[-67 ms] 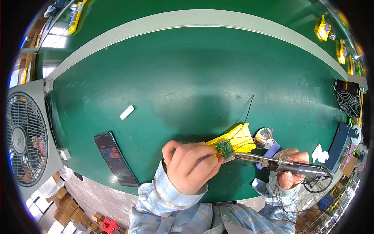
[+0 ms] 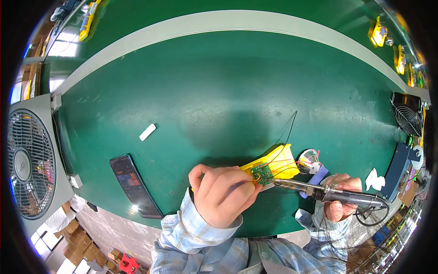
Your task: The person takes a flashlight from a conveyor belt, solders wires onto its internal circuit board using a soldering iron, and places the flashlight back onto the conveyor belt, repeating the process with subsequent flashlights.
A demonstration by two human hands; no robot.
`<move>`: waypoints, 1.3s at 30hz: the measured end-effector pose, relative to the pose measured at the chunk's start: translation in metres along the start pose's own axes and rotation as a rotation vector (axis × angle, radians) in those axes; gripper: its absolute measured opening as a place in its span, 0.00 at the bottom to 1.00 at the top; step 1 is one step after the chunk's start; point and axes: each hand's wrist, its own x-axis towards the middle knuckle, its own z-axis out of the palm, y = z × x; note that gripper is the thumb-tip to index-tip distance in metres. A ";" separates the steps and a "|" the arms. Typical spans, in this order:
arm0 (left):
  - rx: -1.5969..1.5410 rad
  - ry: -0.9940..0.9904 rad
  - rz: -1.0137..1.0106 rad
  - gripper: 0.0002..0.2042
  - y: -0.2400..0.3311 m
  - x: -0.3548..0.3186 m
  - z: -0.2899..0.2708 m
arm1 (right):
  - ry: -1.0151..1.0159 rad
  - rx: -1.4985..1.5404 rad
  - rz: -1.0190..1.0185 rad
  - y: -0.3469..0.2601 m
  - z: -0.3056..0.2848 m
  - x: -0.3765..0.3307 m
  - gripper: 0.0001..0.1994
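Observation:
My left hand (image 2: 223, 194) is closed around a yellow plastic housing (image 2: 287, 162), its fingertips at the edge of a small green circuit board (image 2: 261, 171) with thin wires on it. In my right hand (image 2: 340, 194) is a soldering iron (image 2: 353, 197), its shaft pointing left. The iron's tip is at the board's lower right edge; exact contact is too small to tell. Red and black wires run from the board toward a round reflector (image 2: 310, 156) on the right. A purple strip-like piece (image 2: 318, 177) lies beneath the iron. My left fingers hide part of the housing.
A phone (image 2: 136, 186) and a small white piece (image 2: 148, 132) lie on the green table (image 2: 205, 77) to the left. A grey fan (image 2: 23, 164) stands at the left edge. On the right are a small black fan (image 2: 407, 115), a dark blue box (image 2: 396, 171) and crumpled white tissue (image 2: 375, 180).

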 end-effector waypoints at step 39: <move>-0.052 -0.077 -0.017 0.11 -0.003 0.003 0.001 | 0.047 -0.010 -0.048 0.011 -0.007 -0.002 0.16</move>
